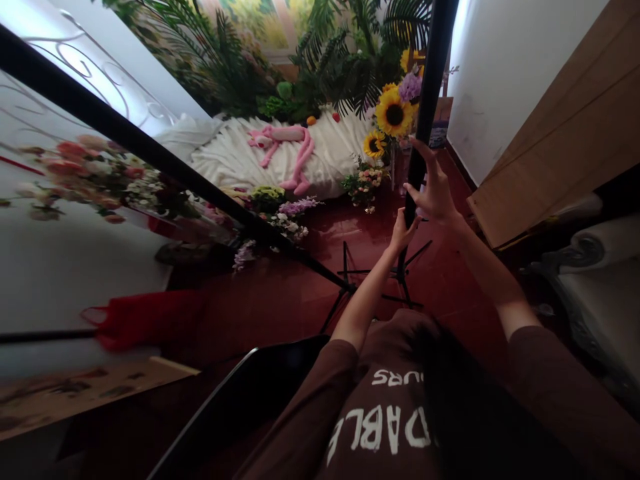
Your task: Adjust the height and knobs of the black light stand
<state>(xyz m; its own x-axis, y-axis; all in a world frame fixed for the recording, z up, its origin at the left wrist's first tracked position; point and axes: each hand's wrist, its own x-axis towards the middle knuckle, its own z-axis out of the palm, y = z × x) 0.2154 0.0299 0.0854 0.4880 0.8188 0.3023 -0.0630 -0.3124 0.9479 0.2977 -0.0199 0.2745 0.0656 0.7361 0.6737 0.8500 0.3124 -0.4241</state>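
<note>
A black upright pole (430,87) of a tripod stand rises in front of me on the right, its spread legs (400,280) on the floor. Low on this pole, my left hand (403,231) is closed around it. Just above, my right hand (436,190) has its fingers stretched apart at the side of the pole. Its fingertips reach the pole or lie very near it; I cannot tell whether they press on it. A second black pole (200,187) slants across the left of the view, down to its own tripod base (346,287).
A pink plush toy (287,137) lies on a white draped platform (230,157), with sunflowers (395,112), other flowers (90,167) and palm leaves around it. A red bag (143,320) hangs at left. Brown boards (545,147) lean at right, near a pale upholstered seat (605,280).
</note>
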